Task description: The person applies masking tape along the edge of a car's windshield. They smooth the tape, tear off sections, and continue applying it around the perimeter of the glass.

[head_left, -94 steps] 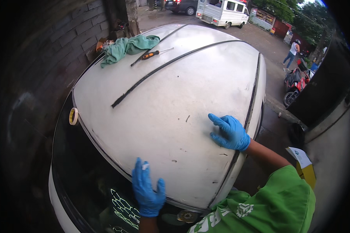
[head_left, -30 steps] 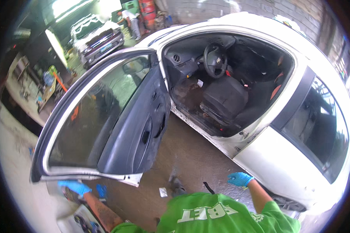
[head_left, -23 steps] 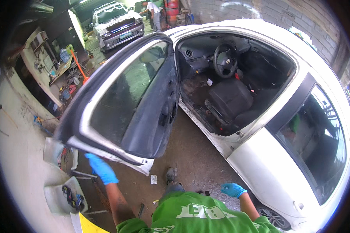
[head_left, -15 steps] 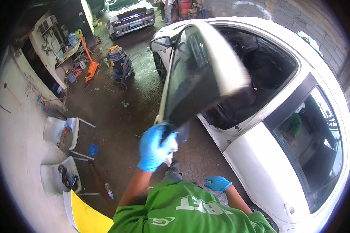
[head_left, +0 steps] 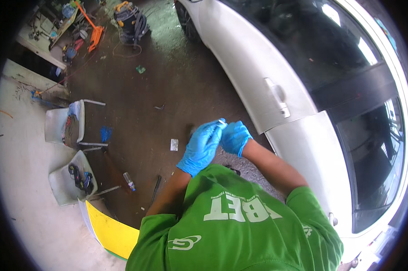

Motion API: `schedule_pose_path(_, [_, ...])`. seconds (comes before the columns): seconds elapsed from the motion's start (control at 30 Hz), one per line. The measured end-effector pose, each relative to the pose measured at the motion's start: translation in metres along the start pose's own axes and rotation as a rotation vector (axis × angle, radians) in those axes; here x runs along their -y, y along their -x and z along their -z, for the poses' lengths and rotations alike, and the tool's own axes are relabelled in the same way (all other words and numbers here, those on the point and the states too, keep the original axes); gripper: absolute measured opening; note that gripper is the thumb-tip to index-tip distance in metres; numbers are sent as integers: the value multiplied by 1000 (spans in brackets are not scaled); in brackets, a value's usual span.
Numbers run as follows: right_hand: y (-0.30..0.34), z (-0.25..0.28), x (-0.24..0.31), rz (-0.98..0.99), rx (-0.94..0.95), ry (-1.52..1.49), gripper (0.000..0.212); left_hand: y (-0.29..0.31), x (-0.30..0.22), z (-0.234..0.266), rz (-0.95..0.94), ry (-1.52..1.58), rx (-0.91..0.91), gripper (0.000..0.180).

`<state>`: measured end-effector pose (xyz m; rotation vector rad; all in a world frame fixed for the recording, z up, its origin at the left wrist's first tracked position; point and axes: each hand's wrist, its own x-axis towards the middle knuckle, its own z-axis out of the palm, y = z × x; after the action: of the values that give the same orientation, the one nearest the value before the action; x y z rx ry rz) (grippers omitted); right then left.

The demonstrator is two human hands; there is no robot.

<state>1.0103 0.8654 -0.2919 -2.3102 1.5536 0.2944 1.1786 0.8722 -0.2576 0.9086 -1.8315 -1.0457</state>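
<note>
In front of my chest, both gloved hands are together. My left hand point(head_left: 201, 148) is closed, with a small whitish thing point(head_left: 222, 123) showing at its fingertips; its kind is too small to tell. Touching or nearly touching it, my right hand point(head_left: 235, 138) has its fingers curled in, and whatever they hold is hidden. Both wear blue disposable gloves. To the right stands a white car, its front door point(head_left: 262, 77) closed against the body, the door handle point(head_left: 277, 97) a short way beyond my right hand.
Two pale chairs point(head_left: 54, 126) with items on them stand by the left wall. A plastic bottle point(head_left: 129, 181), a blue glove-like scrap point(head_left: 106, 133) and a small pale packet point(head_left: 174, 144) lie on the dark floor. Farther off are a vacuum cleaner point(head_left: 130, 25) and an orange jack point(head_left: 95, 38).
The car's front door has gone from open to closed. My left hand has left the door's edge, and both hands have come together. The view has tilted down.
</note>
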Motion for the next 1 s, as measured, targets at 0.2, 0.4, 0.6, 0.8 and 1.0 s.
schedule_pose_path(0.2, [-139,39,38,133,161,233,15,-47,50,61,-43,-4,-128,34])
schedule_pose_path(0.4, [-294,16,29,402,-13,46,28,-123,126,141,45,-123,-158,34])
schedule_pose_path(0.6, [-407,65,32,270,51,97,20,-232,171,229,45,-67,-40,26])
schedule_pose_path(0.8, [-563,108,4,195,83,129,19,-363,290,270,333,38,148,24])
schedule_pose_path(1.0, [-760,189,-42,176,78,216,19,-547,369,359,496,26,64,27])
